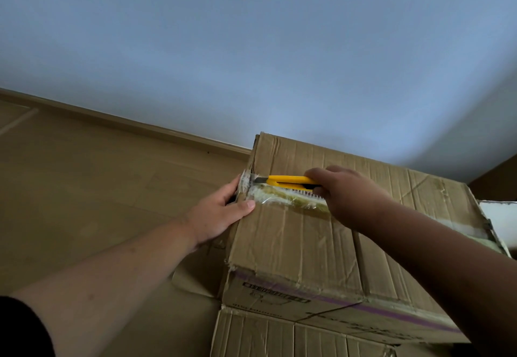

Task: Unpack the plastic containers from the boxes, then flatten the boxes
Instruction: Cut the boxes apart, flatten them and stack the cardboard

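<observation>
Pale blue wall (251,34) and a tan wooden floor (84,183) back a creased cardboard box (293,244) stacked on another box (279,337). At its taped top seam (282,197), the right hand (347,194) grips a yellow utility knife (291,181), blade pointing toward the box's left edge. There the left hand (221,214) holds the corner, thumb on top, fingers curled over the side.

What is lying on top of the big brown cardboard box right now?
On the brown cardboard box: clear tape along its seam, a yellow utility knife held by the right hand, and the left hand's thumb. Closed flaps hide the contents.
</observation>
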`<state>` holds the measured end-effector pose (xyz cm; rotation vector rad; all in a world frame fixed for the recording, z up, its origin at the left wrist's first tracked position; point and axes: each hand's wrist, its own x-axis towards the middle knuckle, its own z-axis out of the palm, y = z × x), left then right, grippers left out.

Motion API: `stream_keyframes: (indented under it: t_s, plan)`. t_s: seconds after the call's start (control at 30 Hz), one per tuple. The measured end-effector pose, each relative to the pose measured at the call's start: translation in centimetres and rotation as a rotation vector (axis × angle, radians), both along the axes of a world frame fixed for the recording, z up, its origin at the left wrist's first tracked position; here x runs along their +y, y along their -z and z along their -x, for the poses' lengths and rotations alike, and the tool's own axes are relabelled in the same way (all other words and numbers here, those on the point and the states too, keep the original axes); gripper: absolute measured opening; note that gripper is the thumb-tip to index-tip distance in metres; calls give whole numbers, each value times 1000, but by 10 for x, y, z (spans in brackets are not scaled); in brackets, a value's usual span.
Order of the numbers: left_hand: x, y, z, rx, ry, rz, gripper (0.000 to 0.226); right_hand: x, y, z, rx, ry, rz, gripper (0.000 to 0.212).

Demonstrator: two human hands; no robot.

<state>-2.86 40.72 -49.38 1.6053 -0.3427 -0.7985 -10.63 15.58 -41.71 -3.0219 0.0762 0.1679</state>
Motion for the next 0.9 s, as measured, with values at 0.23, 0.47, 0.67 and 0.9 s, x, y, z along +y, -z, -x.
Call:
stream_keyframes:
  t_s: [0.23, 0.47, 0.67, 0.9]
  plan:
    - [1, -2, 1, -1, -4, -32, 68, -12, 7, 13, 33, 55, -21, 22]
    - [1, -3, 3, 14, -37, -20, 65, 1, 15, 13, 5, 82, -96, 22]
    - [-2, -6, 6, 45, -49, -16, 63, -1, 11, 9, 19, 68, -110, 24]
    - [3, -8, 5, 23, -22, -30, 60, 4, 14, 5, 15, 42, -109, 25]
